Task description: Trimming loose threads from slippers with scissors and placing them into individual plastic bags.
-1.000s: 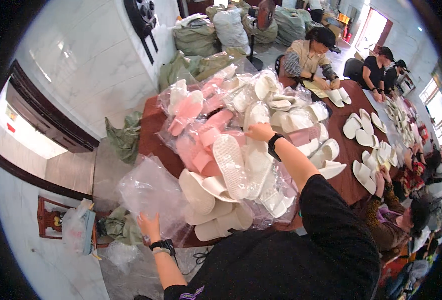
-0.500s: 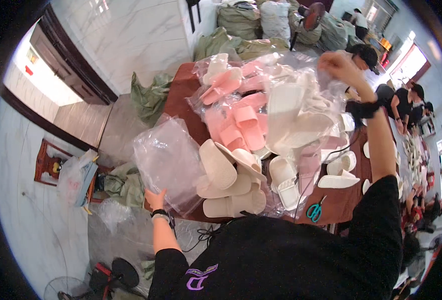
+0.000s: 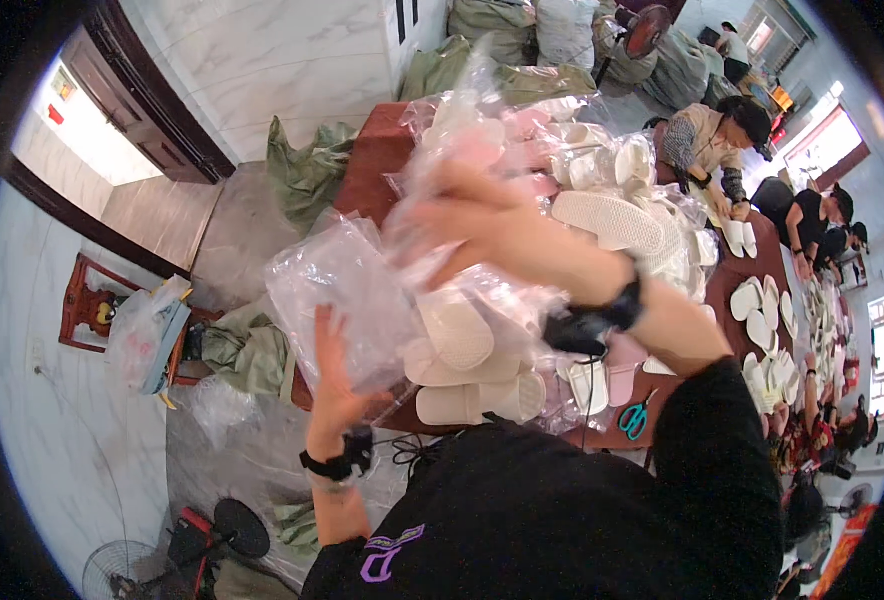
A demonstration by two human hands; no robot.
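A stack of clear plastic bags (image 3: 312,270) lies at the table's left end. My left hand (image 3: 337,385) is over its near edge, fingers stretched out and apart. My right hand (image 3: 472,225) reaches left above the table, smeared by motion. A streak of clear plastic film (image 3: 467,100) shows beside it; whether the fingers hold it I cannot tell. Under and in front of my hands are cream slippers (image 3: 454,330). Pink slippers partly wrapped in film are mostly hidden by my right arm. More white slippers (image 3: 612,220) lie heaped beyond that arm.
Teal-handled scissors (image 3: 637,418) lie at the near edge of the brown table (image 3: 380,140), close to a black cable. Green sacks (image 3: 307,165) stand past the table's left side. At the right, a co-worker (image 3: 712,140) handles white slippers. A fan (image 3: 647,30) stands behind.
My right hand has swung from the far right to the left, over the slippers. My left hand has moved slightly, its fingers now raised over the bags. The large white slippers in film have shifted.
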